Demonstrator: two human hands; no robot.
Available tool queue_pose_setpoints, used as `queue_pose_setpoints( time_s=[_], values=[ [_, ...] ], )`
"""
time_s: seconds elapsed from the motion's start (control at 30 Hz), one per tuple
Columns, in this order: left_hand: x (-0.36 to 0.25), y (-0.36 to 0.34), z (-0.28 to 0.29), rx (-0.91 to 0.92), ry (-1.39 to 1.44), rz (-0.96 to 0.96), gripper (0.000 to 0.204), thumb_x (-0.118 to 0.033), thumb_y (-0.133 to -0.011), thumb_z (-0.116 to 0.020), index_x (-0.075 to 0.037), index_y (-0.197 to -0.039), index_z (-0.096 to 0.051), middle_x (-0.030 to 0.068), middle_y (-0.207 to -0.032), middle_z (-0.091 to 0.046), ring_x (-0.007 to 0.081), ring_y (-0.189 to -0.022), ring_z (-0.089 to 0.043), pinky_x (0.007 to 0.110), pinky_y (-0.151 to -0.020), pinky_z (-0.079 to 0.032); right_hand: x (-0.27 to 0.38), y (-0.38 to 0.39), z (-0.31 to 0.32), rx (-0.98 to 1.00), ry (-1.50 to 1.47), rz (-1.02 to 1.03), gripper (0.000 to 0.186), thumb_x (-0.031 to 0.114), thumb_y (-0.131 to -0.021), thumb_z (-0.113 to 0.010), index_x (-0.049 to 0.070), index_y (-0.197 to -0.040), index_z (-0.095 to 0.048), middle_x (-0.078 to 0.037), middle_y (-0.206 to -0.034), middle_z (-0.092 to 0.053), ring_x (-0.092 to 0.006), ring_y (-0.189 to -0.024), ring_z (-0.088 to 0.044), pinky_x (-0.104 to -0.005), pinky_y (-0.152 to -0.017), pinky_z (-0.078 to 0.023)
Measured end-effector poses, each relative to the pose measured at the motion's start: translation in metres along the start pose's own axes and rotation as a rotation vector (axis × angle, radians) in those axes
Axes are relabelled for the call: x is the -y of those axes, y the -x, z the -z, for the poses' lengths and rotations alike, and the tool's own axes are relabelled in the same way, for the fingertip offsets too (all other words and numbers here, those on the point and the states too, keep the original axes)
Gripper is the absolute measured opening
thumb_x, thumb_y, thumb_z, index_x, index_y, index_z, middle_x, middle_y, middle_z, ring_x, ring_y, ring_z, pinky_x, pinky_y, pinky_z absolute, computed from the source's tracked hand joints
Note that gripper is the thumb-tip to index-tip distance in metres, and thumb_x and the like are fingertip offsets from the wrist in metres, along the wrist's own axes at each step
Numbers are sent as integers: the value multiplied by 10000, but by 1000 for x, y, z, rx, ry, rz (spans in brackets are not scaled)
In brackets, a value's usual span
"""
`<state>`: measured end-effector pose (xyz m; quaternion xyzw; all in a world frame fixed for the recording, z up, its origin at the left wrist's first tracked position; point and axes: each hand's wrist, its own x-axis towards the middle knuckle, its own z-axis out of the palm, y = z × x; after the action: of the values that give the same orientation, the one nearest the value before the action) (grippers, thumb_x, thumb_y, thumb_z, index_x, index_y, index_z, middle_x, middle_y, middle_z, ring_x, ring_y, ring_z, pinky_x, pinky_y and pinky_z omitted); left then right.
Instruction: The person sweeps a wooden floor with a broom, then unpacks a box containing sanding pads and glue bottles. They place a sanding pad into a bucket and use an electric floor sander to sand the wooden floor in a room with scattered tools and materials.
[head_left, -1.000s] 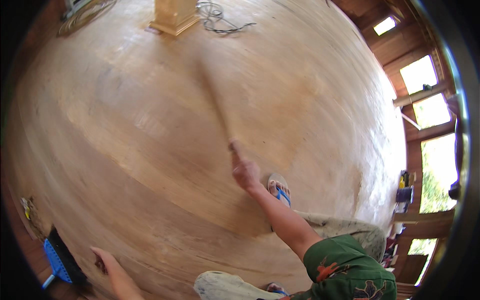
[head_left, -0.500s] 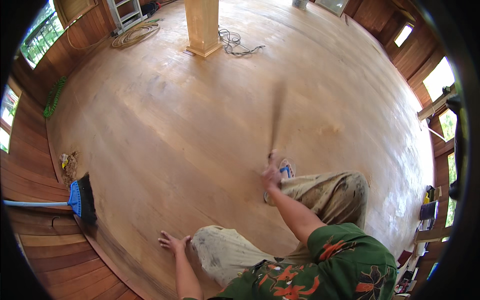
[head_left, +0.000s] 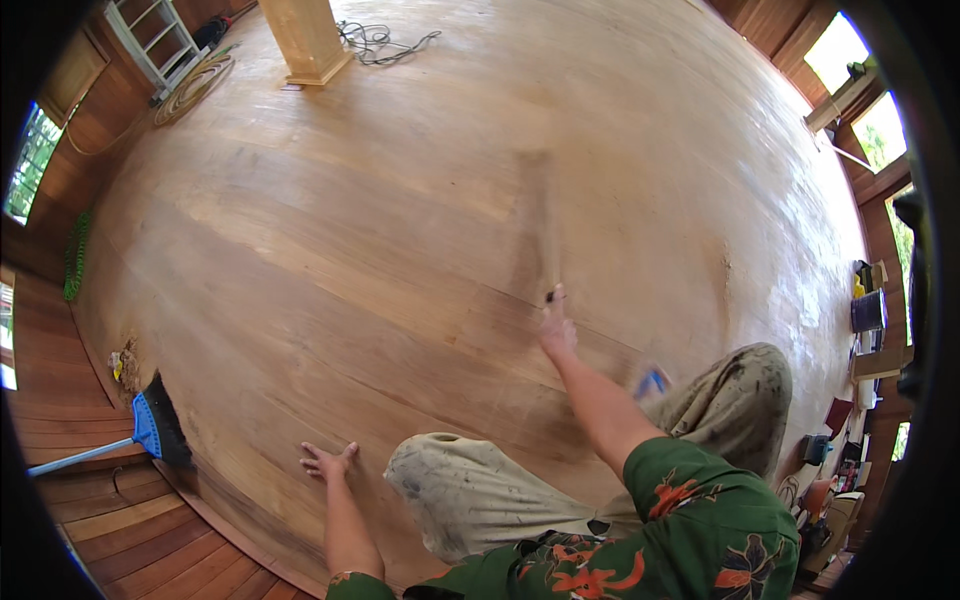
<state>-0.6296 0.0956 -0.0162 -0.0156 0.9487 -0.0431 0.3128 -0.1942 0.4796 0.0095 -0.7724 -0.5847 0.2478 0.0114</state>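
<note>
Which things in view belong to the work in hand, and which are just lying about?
In the work, it seems:
- Long tool, motion-blurred, in the right hand
- Floor beneath it, with the left hand on it

Apparently lying about, untouched:
- Broom
- Ladder
- Hose
- Cable
- Green coil

A slender, tan, stick-like tool (head_left: 549, 245) is extending forward from the grip of the right hand (head_left: 557, 328), its far end blurring beyond recognition. A brown plank floor (head_left: 400, 250) is spreading ahead of and beneath the left hand (head_left: 329, 462), showing pale patches.
</note>
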Motion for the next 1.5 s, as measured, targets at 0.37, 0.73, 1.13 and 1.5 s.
queue_pose_setpoints(
  time_s=[0.37,0.73,1.13,1.5],
  values=[
    [-220,44,0,47,-222,-366,1349,-531,-721,-946,-66,-1688,-128,245,-1731,-186,386,-1595,-232,479,-1280,-310,22,49,-42,236,68,823,885,163,-1001,-568,459,-1682,-87,-167,-811,-706,-333,-639,-683,-502,-559,-522],
    [-377,213,-82,29,-120,-310,1566,-415,-625,-1024,-214,-1690,106,218,-1751,119,526,-1592,5,602,-1301,-202,-186,-54,96,-242,-181,289,633,300,-1083,-462,396,-1672,-253,-177,-756,-704,-368,-656,-706,-509,-512,-506],
    [-376,200,-81,-13,-203,-330,1562,-463,-629,-1013,-218,-1689,107,192,-1762,84,511,-1595,-63,624,-1264,-296,-329,-91,144,-283,111,85,370,185,-1029,-560,192,-1399,-582,-180,-763,-715,-284,-591,-677,-433,-483,-519],
    [-386,187,-64,105,-427,-303,1762,-724,-548,-948,-205,-1583,380,282,-1691,285,532,-1583,115,641,-1266,-194,-228,-15,111,33,195,77,785,314,-1042,-578,350,-1699,-151,-228,-947,-754,-408,-701,-724,-538,-579,-546]
  ],
)
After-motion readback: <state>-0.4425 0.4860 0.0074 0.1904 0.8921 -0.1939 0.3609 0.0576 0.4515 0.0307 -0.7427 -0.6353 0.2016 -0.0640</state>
